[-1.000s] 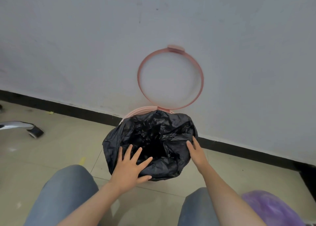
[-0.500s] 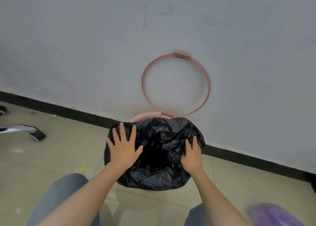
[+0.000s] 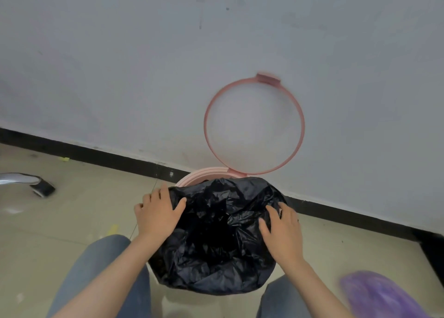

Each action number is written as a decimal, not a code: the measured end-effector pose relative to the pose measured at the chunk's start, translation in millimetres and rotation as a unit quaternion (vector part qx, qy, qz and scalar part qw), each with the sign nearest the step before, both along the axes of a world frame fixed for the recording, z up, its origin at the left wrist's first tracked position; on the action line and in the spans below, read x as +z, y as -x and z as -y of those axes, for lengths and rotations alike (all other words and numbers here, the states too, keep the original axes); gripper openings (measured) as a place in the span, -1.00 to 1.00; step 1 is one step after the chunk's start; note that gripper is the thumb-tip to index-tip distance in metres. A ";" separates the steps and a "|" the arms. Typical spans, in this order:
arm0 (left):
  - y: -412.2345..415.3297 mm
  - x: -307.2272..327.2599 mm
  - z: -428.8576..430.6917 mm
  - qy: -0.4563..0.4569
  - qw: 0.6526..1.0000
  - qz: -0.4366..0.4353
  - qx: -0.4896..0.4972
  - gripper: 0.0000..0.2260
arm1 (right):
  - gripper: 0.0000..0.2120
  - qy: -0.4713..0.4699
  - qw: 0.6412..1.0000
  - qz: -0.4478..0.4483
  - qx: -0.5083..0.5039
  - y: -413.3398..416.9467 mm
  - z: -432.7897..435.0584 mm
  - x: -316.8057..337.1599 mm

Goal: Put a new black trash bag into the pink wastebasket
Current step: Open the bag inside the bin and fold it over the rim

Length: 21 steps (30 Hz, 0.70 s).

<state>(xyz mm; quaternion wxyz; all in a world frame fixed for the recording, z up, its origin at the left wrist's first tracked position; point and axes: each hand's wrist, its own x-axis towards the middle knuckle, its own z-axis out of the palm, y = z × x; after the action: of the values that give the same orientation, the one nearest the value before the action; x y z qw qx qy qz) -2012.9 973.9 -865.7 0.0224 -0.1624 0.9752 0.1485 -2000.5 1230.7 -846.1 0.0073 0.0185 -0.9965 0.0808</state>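
Observation:
A crumpled black trash bag (image 3: pixel 216 240) lies spread over the mouth of the pink wastebasket (image 3: pixel 201 174), whose far rim shows behind it. The basket's pink ring lid (image 3: pixel 301 115) stands flipped up against the wall. My left hand (image 3: pixel 157 213) grips the bag's left edge, thumb inside and fingers curled over the outside. My right hand (image 3: pixel 283 231) presses on the bag's right edge with bent fingers, the plastic bunched under them. The bag's mouth gapes dark in the middle.
The basket stands on a beige tiled floor against a grey wall with a black skirting (image 3: pixel 108 158). A chrome chair leg with a caster (image 3: pixel 36 183) is at the left. A purple bag (image 3: pixel 379 293) lies at the lower right. My knees flank the basket.
Both hands moved from the bag's near side up to its left and right edges and closed on the plastic. The bag's edge now sits lower around the rim.

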 end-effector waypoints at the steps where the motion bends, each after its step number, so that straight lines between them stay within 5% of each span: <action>1: 0.3 2.4 -2.4 0.008 1.000 -0.016 -0.013 -0.40 | -0.65 -0.018 0.998 -0.046 0.027 5.5 4.0 6.8; 5: 15.1 0.5 -7.1 -0.029 0.996 0.033 -0.074 -0.43 | -0.58 -0.114 0.985 0.017 0.132 40.5 14.8 12.9; 9: 34.1 -12.1 -3.3 -0.075 0.993 0.029 -0.090 -0.51 | -0.42 0.012 0.981 0.182 0.064 64.8 3.2 -6.4; 17: 54.9 -4.0 13.9 0.040 0.993 -0.042 -0.104 -0.66 | -0.36 0.191 0.967 0.170 -0.007 58.8 -0.2 -15.8; 21: 70.6 -3.3 22.0 0.140 0.956 -0.150 -0.210 -0.70 | -0.41 0.210 0.964 0.164 -0.010 52.1 6.5 -17.6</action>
<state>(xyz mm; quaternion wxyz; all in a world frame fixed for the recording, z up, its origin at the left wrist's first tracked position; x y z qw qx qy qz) -2083.5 951.8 -869.0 -0.1167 0.0683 0.9905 0.0248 -2052.5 1224.1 -863.7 -0.1516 -0.0072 -0.9450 0.2897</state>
